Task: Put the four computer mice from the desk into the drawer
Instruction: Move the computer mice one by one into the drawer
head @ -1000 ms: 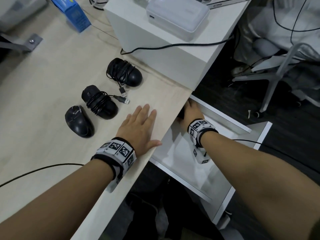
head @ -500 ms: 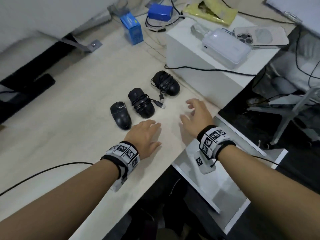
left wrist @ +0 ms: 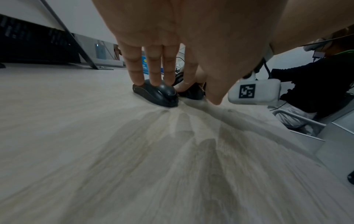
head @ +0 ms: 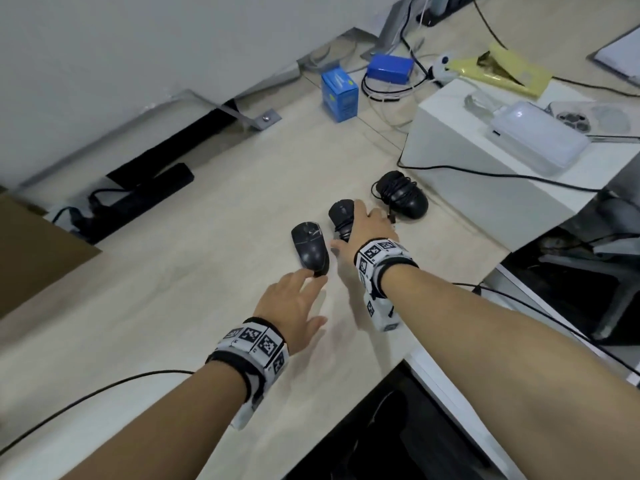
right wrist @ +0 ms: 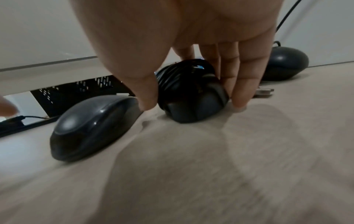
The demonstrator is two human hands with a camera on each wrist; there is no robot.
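Observation:
Three black mice lie in a row on the pale wooden desk (head: 207, 271). My left hand (head: 308, 296) reaches forward with straight fingers (left wrist: 153, 72) whose tips rest on the near end of the left mouse (head: 310, 249) (left wrist: 157, 95). My right hand (head: 360, 226) covers the middle mouse (right wrist: 195, 106), which has its cable wound round it. The thumb presses its left side and the fingers its right side. The third mouse (head: 401, 195), also cable-wrapped, lies free just beyond. The white drawer (head: 512, 292) stands pulled out at the desk's right edge, its inside hidden by my right arm.
A white cabinet (head: 485, 174) stands right behind the mice, with a white device (head: 533, 140) and a black cable on it. A blue box (head: 339, 95) sits further back. A USB plug (right wrist: 265, 91) lies beside my right fingers. Another person (left wrist: 316, 84) sits to the right.
My right hand left the drawer, crossed onto the desk and closed round the middle mouse. My left hand slid forward from the desk edge to touch the left mouse.

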